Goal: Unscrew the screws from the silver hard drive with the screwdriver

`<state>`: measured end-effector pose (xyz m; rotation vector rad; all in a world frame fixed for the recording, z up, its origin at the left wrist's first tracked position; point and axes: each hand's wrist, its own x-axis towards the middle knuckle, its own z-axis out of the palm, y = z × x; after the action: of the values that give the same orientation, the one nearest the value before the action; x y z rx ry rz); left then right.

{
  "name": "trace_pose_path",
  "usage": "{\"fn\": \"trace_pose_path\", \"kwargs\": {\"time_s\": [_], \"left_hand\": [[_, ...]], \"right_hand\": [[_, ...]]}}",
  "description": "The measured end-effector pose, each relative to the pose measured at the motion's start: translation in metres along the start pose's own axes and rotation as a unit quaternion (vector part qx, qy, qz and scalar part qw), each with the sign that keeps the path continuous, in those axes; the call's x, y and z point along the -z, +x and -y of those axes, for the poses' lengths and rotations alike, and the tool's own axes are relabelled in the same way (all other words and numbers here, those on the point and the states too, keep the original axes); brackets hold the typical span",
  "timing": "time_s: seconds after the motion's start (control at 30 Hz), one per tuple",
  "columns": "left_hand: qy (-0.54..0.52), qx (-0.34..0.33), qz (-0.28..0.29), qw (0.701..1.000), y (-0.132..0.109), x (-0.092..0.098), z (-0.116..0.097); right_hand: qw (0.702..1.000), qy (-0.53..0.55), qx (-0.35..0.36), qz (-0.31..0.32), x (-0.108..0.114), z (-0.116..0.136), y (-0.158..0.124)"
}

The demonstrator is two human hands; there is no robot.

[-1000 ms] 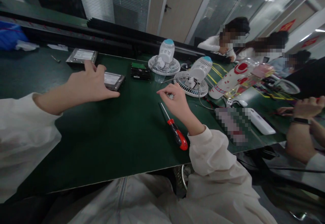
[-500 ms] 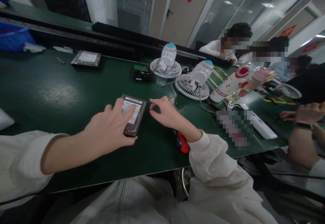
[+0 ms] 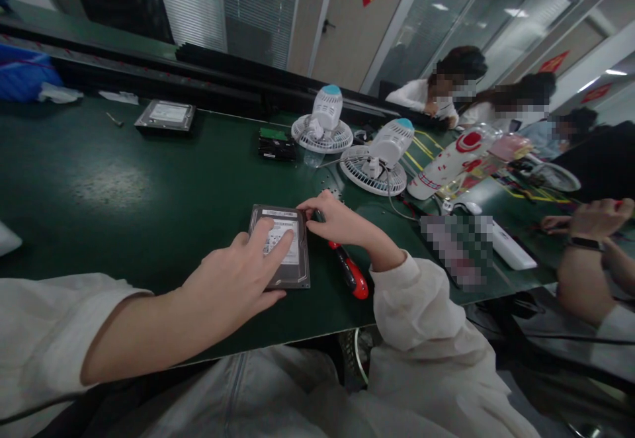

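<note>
A hard drive with a white label lies flat on the green table near its front edge. My left hand rests on the drive, fingers apart on the label and thumb at the lower edge. At the drive's upper right corner is my right hand, its thumb and fingers curled close together; whether they pinch anything there is too small to tell. Just below that hand lies a red and black screwdriver, partly covered by it.
Another hard drive lies at the back left. Behind my hands are a green and black part, two white fans and scattered small screws. A patterned bottle stands right; a person's arm rests beyond.
The drive has shifted right and toward me and turned straighter, my left hand moving with it. My right hand now meets its corner, and more of the screwdriver shows.
</note>
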<state>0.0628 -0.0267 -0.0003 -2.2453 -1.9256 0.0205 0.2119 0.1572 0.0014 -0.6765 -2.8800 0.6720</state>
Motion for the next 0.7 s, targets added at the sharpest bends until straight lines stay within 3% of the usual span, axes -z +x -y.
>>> {"fn": "trace_pose_path", "kwargs": {"time_s": [0.2,0.33,0.4,0.5,0.6,0.7], "left_hand": [[-0.017,-0.056,-0.066,0.996,-0.005,-0.010,0.011],[-0.024,-0.081,-0.075,0.994,-0.007,-0.015,0.016],[-0.027,-0.088,-0.076,0.993,-0.006,-0.017,0.018],[-0.043,-0.105,-0.080,0.990,-0.003,-0.021,0.023],[-0.122,-0.110,-0.089,0.982,0.002,-0.024,0.037],[-0.274,-0.091,-0.099,0.952,0.010,-0.026,0.057]], "right_hand": [[1.000,-0.007,0.012,-0.002,0.001,-0.001,-0.001],[1.000,-0.006,0.014,-0.003,0.007,-0.003,-0.003],[1.000,-0.004,0.004,-0.024,0.015,-0.012,-0.004],[0.994,-0.016,-0.043,-0.103,0.028,-0.038,-0.007],[0.983,-0.037,-0.094,-0.155,0.036,-0.066,-0.010],[0.984,-0.042,-0.103,-0.136,0.036,-0.078,-0.011]]}}
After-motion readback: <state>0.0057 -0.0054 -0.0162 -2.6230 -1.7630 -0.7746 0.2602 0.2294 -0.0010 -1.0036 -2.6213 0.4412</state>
